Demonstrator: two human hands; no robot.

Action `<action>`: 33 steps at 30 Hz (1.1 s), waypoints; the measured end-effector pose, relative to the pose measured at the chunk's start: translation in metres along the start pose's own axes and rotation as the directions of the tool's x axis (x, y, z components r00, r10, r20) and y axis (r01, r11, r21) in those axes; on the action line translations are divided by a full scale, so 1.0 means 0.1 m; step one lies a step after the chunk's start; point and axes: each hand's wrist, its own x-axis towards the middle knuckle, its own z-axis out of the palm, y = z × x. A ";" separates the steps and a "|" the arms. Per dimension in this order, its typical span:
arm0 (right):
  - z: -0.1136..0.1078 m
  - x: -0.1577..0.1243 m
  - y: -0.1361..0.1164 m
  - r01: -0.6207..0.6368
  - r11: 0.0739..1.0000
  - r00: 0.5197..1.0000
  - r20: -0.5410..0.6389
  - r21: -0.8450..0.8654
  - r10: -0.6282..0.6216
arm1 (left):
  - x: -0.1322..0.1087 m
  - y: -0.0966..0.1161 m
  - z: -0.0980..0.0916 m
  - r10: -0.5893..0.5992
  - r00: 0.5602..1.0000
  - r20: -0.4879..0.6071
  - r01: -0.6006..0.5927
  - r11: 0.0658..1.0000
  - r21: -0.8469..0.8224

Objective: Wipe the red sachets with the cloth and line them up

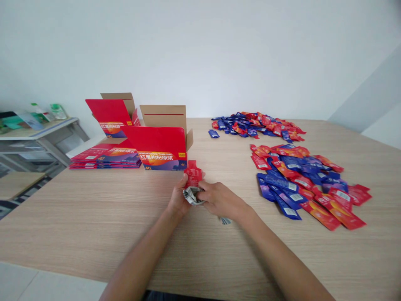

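Observation:
My left hand [179, 196] and my right hand [219, 198] meet over the middle of the wooden table [94, 225]. Both are closed on a small stack of sachets [193, 186]; a red sachet stands up at its front and silver edges show between my fingers. Just beyond my hands stands an open red and purple carton [161, 148] with its flaps up. To the right lies a near pile of red and blue sachets [307, 184], and a second pile [257, 124] lies farther back.
A second open red carton [114, 115] stands behind the first. Flat folded cartons [105, 159] are stacked at the left. One loose blue sachet [214, 133] lies near the far pile. A grey shelf unit [37, 138] with clutter stands off the table's left side.

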 end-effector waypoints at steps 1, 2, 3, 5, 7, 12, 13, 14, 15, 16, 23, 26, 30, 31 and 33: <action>-0.01 -0.01 0.02 -0.009 1.000 1.000 0.000 0.003 0.009 | -0.01 0.00 0.01 -0.003 1.000 0.008 0.003 1.000 0.005; -0.02 -0.01 0.04 -0.018 1.000 1.000 -0.006 0.005 0.018 | -0.02 0.00 0.02 -0.005 1.000 0.018 0.005 1.000 0.012; -0.03 -0.02 0.06 -0.025 1.000 1.000 -0.016 0.006 0.025 | -0.02 0.00 0.02 -0.006 1.000 0.028 0.005 1.000 0.019; -0.05 -0.04 0.11 -0.038 0.999 0.998 -0.044 0.008 0.038 | -0.02 -0.02 0.00 0.005 0.999 0.046 -0.006 1.000 0.029; -0.08 -0.07 0.16 -0.058 0.998 0.995 -0.078 0.007 0.059 | -0.01 -0.06 -0.03 0.026 0.998 0.055 -0.027 0.999 0.018; -0.11 -0.13 0.30 -0.146 0.989 0.975 -0.176 -0.036 0.138 | 0.04 -0.17 -0.05 0.057 0.996 0.070 -0.056 0.998 -0.020; -0.10 -0.14 0.32 -0.167 0.984 0.968 -0.198 -0.054 0.153 | 0.05 -0.18 -0.05 0.056 0.996 0.075 -0.055 0.998 -0.022; -0.09 -0.15 0.34 -0.187 0.980 0.961 -0.220 -0.070 0.167 | 0.05 -0.19 -0.04 0.057 0.995 0.081 -0.055 0.998 -0.023; -0.08 -0.16 0.35 -0.204 0.975 0.954 -0.239 -0.083 0.179 | 0.05 -0.20 -0.03 0.060 0.995 0.085 -0.058 0.998 -0.025; -0.07 -0.16 0.36 -0.221 0.971 0.947 -0.260 -0.090 0.191 | 0.04 -0.20 -0.03 0.067 0.994 0.086 -0.065 0.997 -0.028; -0.01 -0.13 0.34 -0.329 0.942 0.878 -0.389 -0.069 0.278 | 0.00 -0.17 -0.03 0.087 0.994 0.069 -0.084 0.996 -0.040; 0.04 -0.10 0.33 -0.356 0.935 0.843 -0.431 0.004 0.323 | 0.00 -0.15 -0.02 0.105 0.993 0.054 -0.103 0.994 -0.039; 0.07 -0.09 0.32 -0.285 0.958 0.881 -0.390 0.016 0.268 | 0.00 -0.13 0.01 0.122 0.992 0.040 -0.121 0.992 -0.039; 0.07 -0.09 0.31 -0.258 0.966 0.900 -0.367 -0.019 0.233 | -0.01 -0.12 0.02 0.137 0.990 0.032 -0.135 0.990 -0.040; 0.05 -0.09 0.28 -0.195 0.977 0.937 -0.312 -0.088 0.158 | -0.01 -0.09 0.04 0.165 0.986 0.009 -0.165 0.986 -0.039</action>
